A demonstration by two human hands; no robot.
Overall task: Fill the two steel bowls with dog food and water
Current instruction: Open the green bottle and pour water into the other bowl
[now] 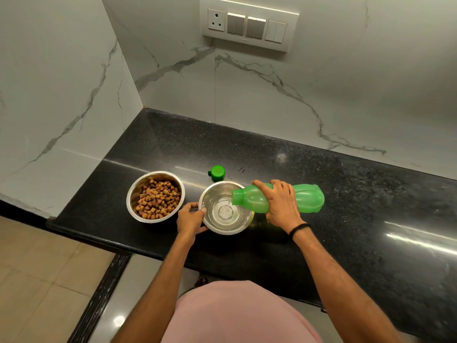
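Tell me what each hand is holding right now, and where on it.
The right hand grips the green bottle around its middle, tipped over the water bowl. The left hand holds that bowl by its left rim.

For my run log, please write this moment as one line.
step: pouring water | right hand: holds green bottle tipped over right bowl | left hand: steadies rim | left bowl: kibble in | cap: off

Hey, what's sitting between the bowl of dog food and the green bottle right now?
In the head view, the steel water bowl sits between the food bowl and the green bottle, with the left hand gripping its near-left rim.
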